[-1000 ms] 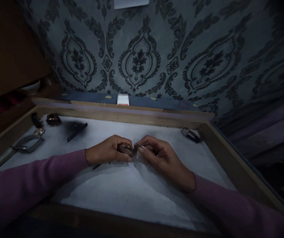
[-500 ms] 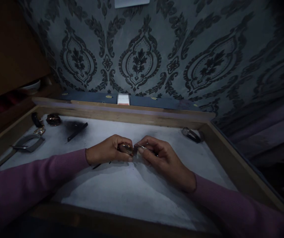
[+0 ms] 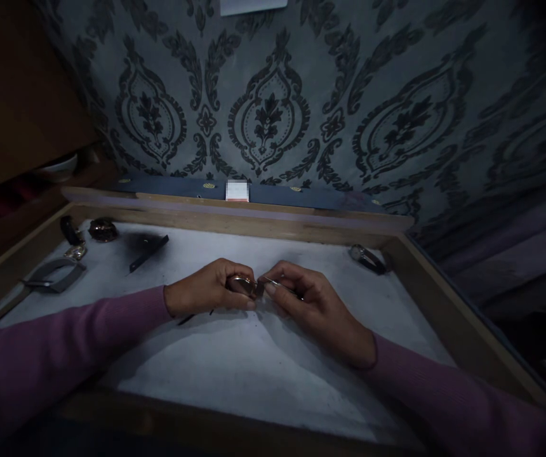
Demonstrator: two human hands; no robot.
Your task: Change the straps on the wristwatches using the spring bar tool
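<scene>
Pinched in my left hand [image 3: 216, 287] is a round watch [image 3: 242, 285] with a shiny gold-toned case, held just above the white surface. My right hand [image 3: 308, 298] grips a thin metal tool [image 3: 273, 282], whose tip reaches the side of the watch case facing it. A small dark piece shows between the watch and my right fingertips; I cannot tell whether it is part of the strap. Beneath my left hand, a slim dark object [image 3: 186, 320] lies partly hidden.
A wooden-rimmed tray [image 3: 235, 222] surrounds the white surface. Toward its left end lie a dark watch [image 3: 103, 230], a gold watch [image 3: 75, 252], a grey mesh band [image 3: 58, 275] and a black strip [image 3: 149, 252]. Another watch [image 3: 367, 259] rests near the right back corner.
The watch face has tilted slightly, so its reflection differs. Both hands otherwise stay in nearly the same place.
</scene>
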